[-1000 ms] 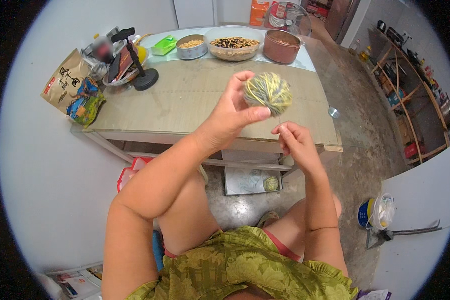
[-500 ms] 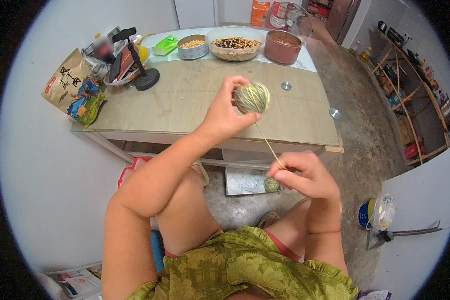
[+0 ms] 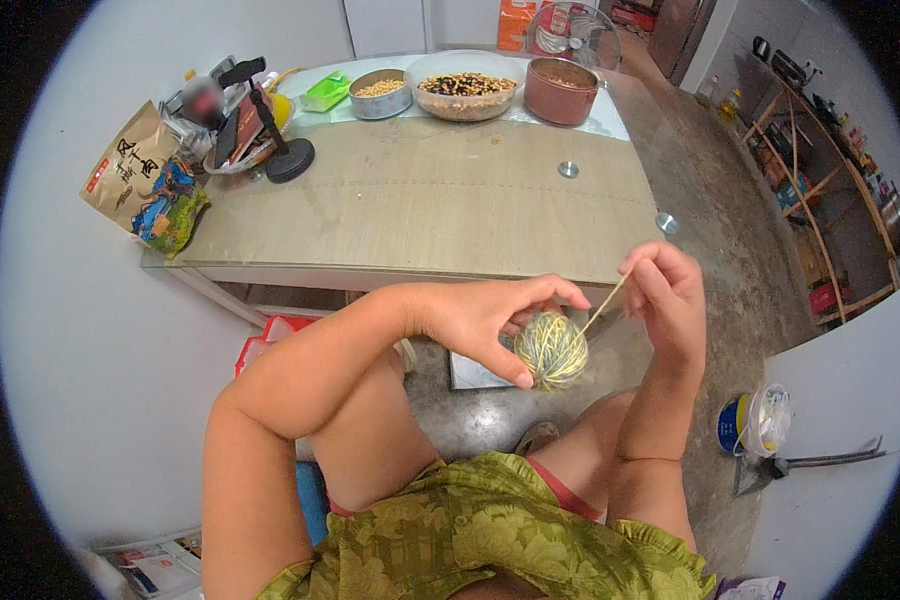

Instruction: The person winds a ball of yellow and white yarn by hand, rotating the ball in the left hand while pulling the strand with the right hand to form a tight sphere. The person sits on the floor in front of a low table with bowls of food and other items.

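A round ball of yellow and grey yarn (image 3: 553,351) sits in the grip of my left hand (image 3: 490,322), above my lap and just in front of the table edge. The thumb presses its lower side while the other fingers curl over the top and behind. From the ball a taut strand (image 3: 604,307) slants up to the right. My right hand (image 3: 667,292), raised higher than the ball, pinches that strand between thumb and fingertips. Part of a shallow box (image 3: 473,374) with a white lining shows on the floor behind my left hand; the ball covers the rest.
The glass-topped table (image 3: 400,200) carries a grain bowl (image 3: 467,85), a metal tin (image 3: 380,94), a reddish pot (image 3: 561,92), a black stand (image 3: 288,160) and a tan food bag (image 3: 150,185). Right of me stands a white bucket (image 3: 767,420); wooden shelves (image 3: 820,190) line the far right.
My left hand has brought the yarn ball down and toward me from above the table. My right hand has risen and moved right, still pinching the strand. The ball now hides part of the box.
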The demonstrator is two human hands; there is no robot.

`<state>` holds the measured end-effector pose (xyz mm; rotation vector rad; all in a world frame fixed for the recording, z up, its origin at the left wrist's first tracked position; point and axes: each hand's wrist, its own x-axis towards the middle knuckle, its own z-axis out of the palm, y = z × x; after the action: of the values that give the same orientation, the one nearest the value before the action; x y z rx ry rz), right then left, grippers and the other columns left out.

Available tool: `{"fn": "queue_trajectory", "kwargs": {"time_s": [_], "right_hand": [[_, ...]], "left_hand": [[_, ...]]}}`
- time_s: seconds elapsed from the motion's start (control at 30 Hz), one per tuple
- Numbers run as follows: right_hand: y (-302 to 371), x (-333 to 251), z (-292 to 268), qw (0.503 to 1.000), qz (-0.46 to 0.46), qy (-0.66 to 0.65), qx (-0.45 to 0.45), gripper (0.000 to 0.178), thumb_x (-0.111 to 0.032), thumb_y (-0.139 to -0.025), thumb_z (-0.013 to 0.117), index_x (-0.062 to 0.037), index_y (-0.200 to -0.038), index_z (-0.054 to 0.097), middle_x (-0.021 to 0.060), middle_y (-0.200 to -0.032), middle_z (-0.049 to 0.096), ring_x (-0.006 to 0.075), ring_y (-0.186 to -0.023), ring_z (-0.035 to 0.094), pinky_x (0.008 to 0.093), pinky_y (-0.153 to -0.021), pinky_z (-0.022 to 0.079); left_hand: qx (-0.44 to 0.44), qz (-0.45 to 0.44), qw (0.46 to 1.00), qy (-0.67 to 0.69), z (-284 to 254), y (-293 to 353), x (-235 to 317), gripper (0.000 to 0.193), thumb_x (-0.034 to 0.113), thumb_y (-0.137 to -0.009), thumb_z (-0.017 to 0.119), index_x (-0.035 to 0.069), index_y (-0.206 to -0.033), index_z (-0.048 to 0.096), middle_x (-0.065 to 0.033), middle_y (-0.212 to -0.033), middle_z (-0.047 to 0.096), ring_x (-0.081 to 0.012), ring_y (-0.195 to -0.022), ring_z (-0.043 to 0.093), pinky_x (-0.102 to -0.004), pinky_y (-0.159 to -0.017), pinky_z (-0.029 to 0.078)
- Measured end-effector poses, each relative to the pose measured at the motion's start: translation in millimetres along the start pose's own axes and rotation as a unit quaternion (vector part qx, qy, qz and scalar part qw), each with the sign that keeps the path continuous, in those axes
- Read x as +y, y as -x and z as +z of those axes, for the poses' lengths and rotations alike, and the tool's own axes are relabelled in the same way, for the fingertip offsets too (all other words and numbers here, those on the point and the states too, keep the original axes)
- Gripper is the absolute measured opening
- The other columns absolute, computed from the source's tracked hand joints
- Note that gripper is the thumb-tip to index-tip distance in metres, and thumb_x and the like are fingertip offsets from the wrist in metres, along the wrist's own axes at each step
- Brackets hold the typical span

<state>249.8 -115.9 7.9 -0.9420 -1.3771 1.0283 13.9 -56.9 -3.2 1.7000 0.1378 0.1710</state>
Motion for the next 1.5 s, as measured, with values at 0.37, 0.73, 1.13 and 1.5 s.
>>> {"fn": "queue_trajectory", "kwargs": {"time_s": [0.37, 0.73, 1.13, 1.5], "right_hand": [[-23, 62, 11, 0.995, 0.095, -0.013, 0.010, 0.021, -0.024, -0.093, 0.055, -0.0045, -0.087, 0.062, -0.0056, -0.061, 0.049, 0.0030, -0.051, 0.043, 0.0183, -0.046, 0.035], [-10, 61, 47, 0.976, 0.130, 0.093, -0.147, 0.028, -0.026, -0.094, 0.051, -0.0016, -0.092, 0.065, -0.0022, -0.064, 0.054, 0.0048, -0.058, 0.050, 0.0214, -0.051, 0.041], [21, -20, 39, 0.967, 0.056, 0.044, -0.246, 0.021, -0.020, -0.089, 0.057, -0.0002, -0.083, 0.063, 0.0005, -0.064, 0.055, 0.0062, -0.055, 0.048, 0.0219, -0.049, 0.037], [-1, 4, -9, 0.991, -0.022, -0.133, 0.016, 0.023, -0.023, -0.093, 0.054, -0.0035, -0.082, 0.057, -0.0017, -0.058, 0.046, 0.0058, -0.046, 0.040, 0.0212, -0.044, 0.034]], "left_hand": [[0.213, 0.114, 0.967, 0.082, -4, -6, 6, 0.085, 0.008, -0.064, 0.083, 0.008, -0.130, 0.030, -0.0043, -0.123, 0.042, -0.0150, -0.120, 0.042, -0.0313, -0.101, 0.038], [0.470, 0.152, 0.868, 0.049, -24, -5, -2, 0.073, 0.013, -0.076, 0.076, 0.010, -0.132, 0.029, -0.0081, -0.120, 0.048, -0.0164, -0.110, 0.051, -0.0304, -0.094, 0.043], [0.454, 0.025, 0.820, -0.348, -38, 15, -15, 0.065, 0.021, -0.070, 0.078, 0.010, -0.125, 0.044, -0.0110, -0.121, 0.045, -0.0188, -0.114, 0.046, -0.0336, -0.096, 0.040], [0.011, -0.024, 0.997, 0.074, -10, 6, -3, 0.069, 0.028, -0.077, 0.074, 0.007, -0.133, 0.039, -0.0043, -0.122, 0.050, -0.0136, -0.112, 0.048, -0.0303, -0.094, 0.042]]}}
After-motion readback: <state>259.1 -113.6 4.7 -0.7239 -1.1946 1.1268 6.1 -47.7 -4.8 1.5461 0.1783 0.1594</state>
